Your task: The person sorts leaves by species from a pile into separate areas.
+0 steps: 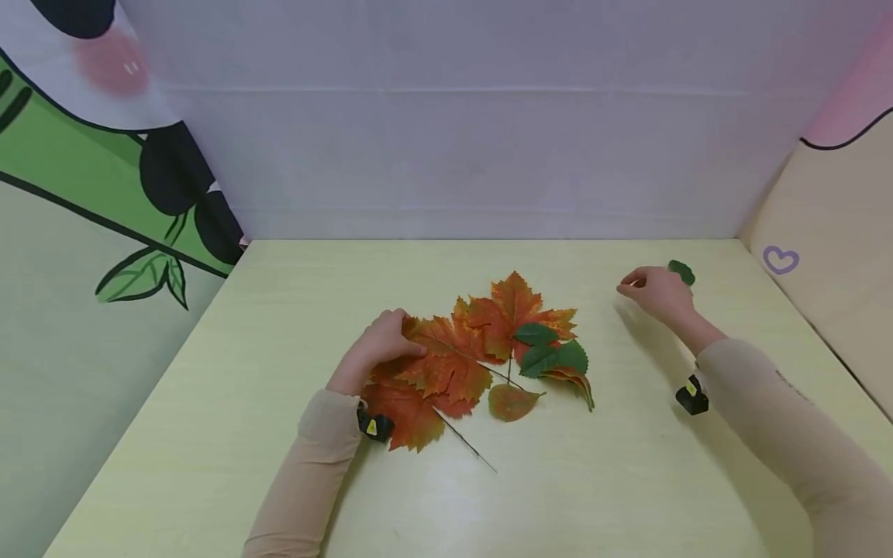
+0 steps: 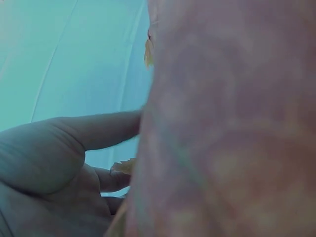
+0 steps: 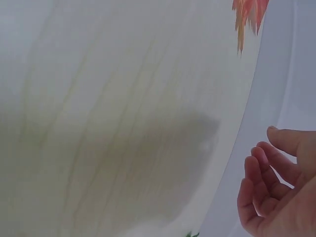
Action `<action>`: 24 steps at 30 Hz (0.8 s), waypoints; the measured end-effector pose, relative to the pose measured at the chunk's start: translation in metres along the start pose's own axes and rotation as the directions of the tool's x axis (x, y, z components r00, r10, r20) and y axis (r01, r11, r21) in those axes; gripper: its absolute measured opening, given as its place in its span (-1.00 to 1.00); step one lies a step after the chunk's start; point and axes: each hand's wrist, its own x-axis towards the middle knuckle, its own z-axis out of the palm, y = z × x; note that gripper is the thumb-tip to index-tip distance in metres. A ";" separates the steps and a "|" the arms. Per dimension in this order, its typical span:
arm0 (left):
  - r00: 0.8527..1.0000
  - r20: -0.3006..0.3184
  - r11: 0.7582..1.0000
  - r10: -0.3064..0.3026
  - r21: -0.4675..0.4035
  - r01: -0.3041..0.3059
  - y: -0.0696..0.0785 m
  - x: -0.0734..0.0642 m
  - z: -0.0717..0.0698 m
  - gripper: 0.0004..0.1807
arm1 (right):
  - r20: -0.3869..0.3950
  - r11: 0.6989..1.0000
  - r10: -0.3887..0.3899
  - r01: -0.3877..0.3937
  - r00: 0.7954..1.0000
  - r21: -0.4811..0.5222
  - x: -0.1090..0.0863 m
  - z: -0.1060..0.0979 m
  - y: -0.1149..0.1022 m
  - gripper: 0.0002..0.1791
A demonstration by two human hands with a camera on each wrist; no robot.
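"Behind our pale, wood-grained table (image 1: pixel 174 465) we have a creased lavender backdrop (image 1: pixel 453 155). Where do our leaves lie?"

"We see orange leaves (image 1: pixel 456 356) overlapping at three o'clock from our left hand (image 1: pixel 380 341), much the nearer one. Its thumb lies over them with fingers beyond, gripping them, though the fingertips are hidden."

"And our right hand (image 1: pixel 658 294)?"

"It holds nothing: fingers loosely bent, thumb apart from them. From it the orange leaves lie towards eight o'clock, well apart, while a small green leaf (image 1: pixel 681 272) shows just beside it at two. We cannot tell whether they touch."

"Any long axis?"

"One thin dark stem (image 1: pixel 463 440) points out between four and five o'clock."

"Shapes and textures?"

"Jagged, veined, mottled maple outlines; oval green leaves (image 1: pixel 547 359) at their three o'clock side; one rounded russet leaf (image 1: pixel 512 403) at four."
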 end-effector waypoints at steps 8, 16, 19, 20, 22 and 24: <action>1.000 -0.021 0.997 -0.011 -0.071 0.010 0.001 -0.001 -0.001 -0.40 | 0.069 0.991 -0.133 0.132 0.989 0.028 -0.008 0.019 -0.037 -0.66; 1.000 -0.030 0.992 -0.011 -0.125 0.007 0.000 0.001 0.002 -0.43 | 0.132 0.974 -0.219 0.210 0.967 0.082 -0.017 0.042 -0.059 -0.71; 0.999 -0.031 0.991 -0.013 -0.135 0.009 0.001 0.001 0.003 -0.41 | 0.163 0.973 -0.225 0.211 0.961 0.094 -0.020 0.052 -0.063 -0.67; 0.999 -0.034 0.991 -0.017 -0.136 0.012 0.001 0.001 0.003 -0.40 | 0.169 0.973 -0.225 0.212 0.960 0.092 -0.020 0.054 -0.064 -0.66; 0.999 -0.040 0.990 -0.020 -0.138 0.014 0.002 0.001 0.003 -0.37 | 0.175 0.973 -0.224 0.212 0.959 0.087 -0.021 0.058 -0.065 -0.64; 0.999 -0.044 0.991 -0.017 -0.132 0.011 0.002 0.002 0.003 -0.35 | 0.172 0.973 -0.226 0.216 0.959 0.078 -0.022 0.060 -0.066 -0.64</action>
